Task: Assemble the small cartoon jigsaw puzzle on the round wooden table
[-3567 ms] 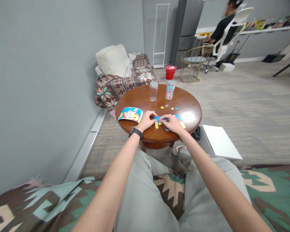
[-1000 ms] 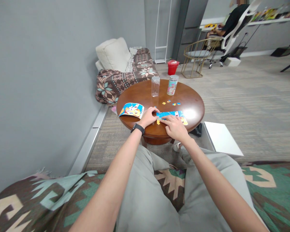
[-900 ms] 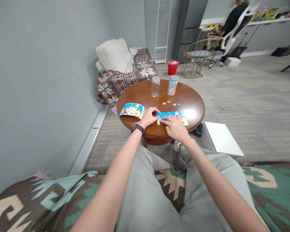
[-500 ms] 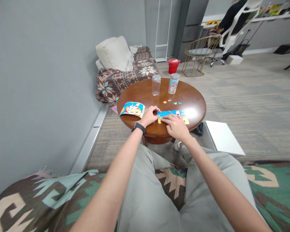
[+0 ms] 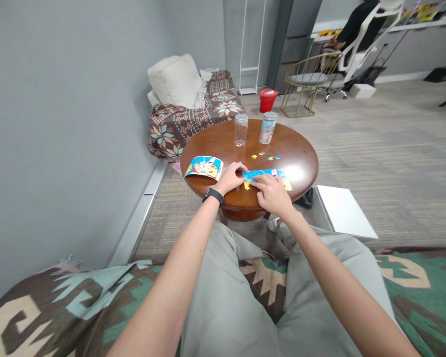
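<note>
A partly joined jigsaw puzzle (image 5: pixel 281 173), blue with yellow parts, lies flat on the round wooden table (image 5: pixel 211 134). My left hand (image 5: pixel 231 179) rests at its left edge, fingers curved and apart, touching the border. Over the lower middle of the puzzle lies my right hand (image 5: pixel 273 192), its fingers stretched out and pressing on the pieces. A yellow puzzle piece (image 5: pixel 247 185) shows between the two hands at the near edge. Left of my left hand is a curled picture sheet (image 5: pixel 204 167) with a cartoon print. My hands cover part of the puzzle.
Several loose puzzle pieces (image 5: pixel 270 158) lie beyond the puzzle. Farther back stand a clear jar (image 5: pixel 241 131) and a printed canister (image 5: pixel 267 129). A white box (image 5: pixel 345 210) is right of the table. A red bin (image 5: pixel 268 100) and a seated person (image 5: pixel 351 27) are farther off.
The right hand's fingers have shifted very slightly on the puzzle. The left hand stays at the left edge, and the whole view has moved a little.
</note>
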`<state>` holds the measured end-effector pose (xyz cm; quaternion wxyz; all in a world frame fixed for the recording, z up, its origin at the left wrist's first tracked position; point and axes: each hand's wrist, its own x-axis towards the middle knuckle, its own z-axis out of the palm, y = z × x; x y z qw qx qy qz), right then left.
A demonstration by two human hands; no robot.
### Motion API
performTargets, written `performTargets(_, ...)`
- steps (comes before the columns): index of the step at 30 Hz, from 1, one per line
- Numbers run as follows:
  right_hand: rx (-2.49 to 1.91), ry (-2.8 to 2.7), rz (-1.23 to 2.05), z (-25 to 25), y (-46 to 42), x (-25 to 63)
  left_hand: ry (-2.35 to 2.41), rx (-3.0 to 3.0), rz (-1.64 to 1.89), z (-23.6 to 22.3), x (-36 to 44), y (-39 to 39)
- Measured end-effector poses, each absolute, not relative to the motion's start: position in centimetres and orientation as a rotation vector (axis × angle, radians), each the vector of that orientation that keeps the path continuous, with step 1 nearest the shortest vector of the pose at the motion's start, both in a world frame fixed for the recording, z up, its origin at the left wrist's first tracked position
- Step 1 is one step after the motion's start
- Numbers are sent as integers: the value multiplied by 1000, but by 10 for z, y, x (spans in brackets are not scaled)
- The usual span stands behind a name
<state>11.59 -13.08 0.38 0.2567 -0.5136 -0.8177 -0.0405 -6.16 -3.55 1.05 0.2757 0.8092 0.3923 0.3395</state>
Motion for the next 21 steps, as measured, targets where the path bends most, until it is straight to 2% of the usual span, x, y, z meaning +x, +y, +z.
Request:
performTargets(11,-1438,-2085,-77,1,-129,115,1035,2179,885,10,-62,-35)
performTargets(16,-1550,-1771,-42,-1,-126,112,941,2093,886,10,-69,-30)
performTargets(21,-1554,-1431,56,2,-115,124,900,2261,734,14,-72,-32)
